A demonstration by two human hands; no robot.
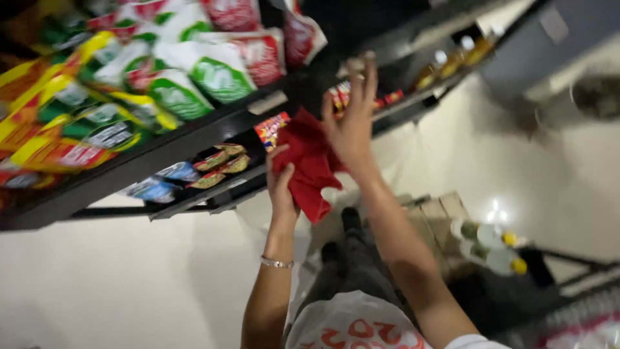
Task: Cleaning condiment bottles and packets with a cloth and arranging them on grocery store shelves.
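A person standing in a shop aisle held a red cloth (309, 165) up against the edge of a dark metal shelf (194, 132), seen from a head-worn camera tilted steeply to one side. The left hand (281, 184), with a thin bracelet (277, 262) at the wrist, gripped the lower part of the cloth from below, thumb and fingers pinching the bunched fabric. The right hand (352, 123) was raised just beside the cloth's upper corner with its fingers spread wide and loose, the heel of the palm touching or nearly touching the fabric; whether it actually held any of the cloth could not be told through the motion blur. The cloth hung crumpled between the two hands, in front of the lower shelf level, where small flat snack packets (219, 165) lay in a row near a red and yellow packet (271, 128). Above them, the upper shelf carried large bags with green and white fronts (187, 84) beside yellow and red bags (58, 123). Farther along the rack, bottles with pale caps (452, 61) stood on a shelf. Below the arms, the person's dark trousers and shoes (352, 220) showed over a pale glossy floor (129, 284), with stacked cardboard cartons (436, 216) and two clear bottles with yellow caps (494, 249) near them.
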